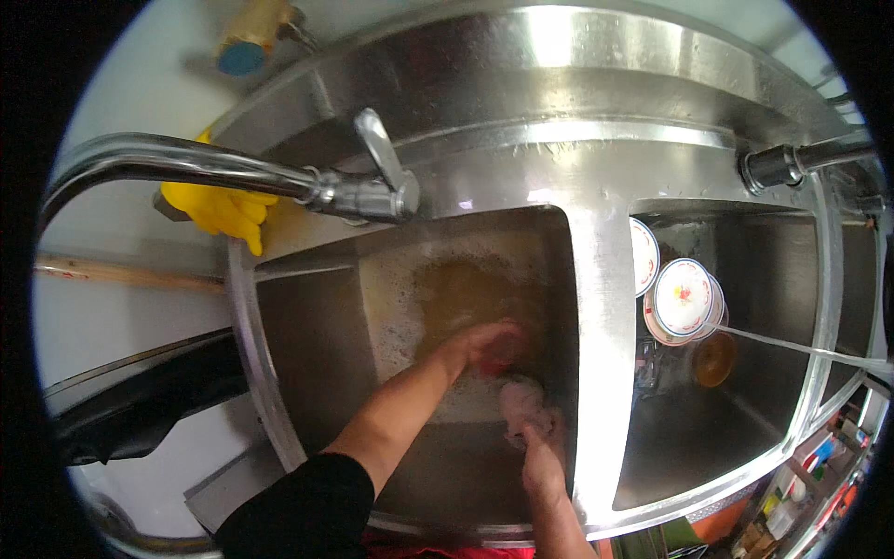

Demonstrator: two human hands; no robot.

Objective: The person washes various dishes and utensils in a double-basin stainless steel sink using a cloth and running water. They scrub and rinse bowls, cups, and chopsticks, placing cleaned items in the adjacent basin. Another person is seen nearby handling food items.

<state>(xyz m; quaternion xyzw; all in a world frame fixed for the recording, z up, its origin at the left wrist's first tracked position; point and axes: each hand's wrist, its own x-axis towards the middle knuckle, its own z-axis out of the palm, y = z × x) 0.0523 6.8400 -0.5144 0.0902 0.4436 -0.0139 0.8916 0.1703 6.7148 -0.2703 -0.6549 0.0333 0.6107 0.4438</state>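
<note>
My left hand (497, 344) reaches down to murky, soapy water in the left basin of a stainless steel sink (601, 391). Its fingers blur into the water and a reddish patch beside them, so what it holds is unclear. Closer to me, my right hand (543, 437) grips a crumpled pale pink cloth (520, 402) near the basin's right wall. A small gap separates the cloth from my left hand. Foam floats over part of the water around both hands.
In the middle basin, white patterned bowls (684, 297) are stacked beside an amber bowl (714, 358) and another white dish (644, 257). A thin water stream (775, 342) falls onto them. A lever faucet (363, 195) crosses the back left, near yellow rubber gloves (227, 208).
</note>
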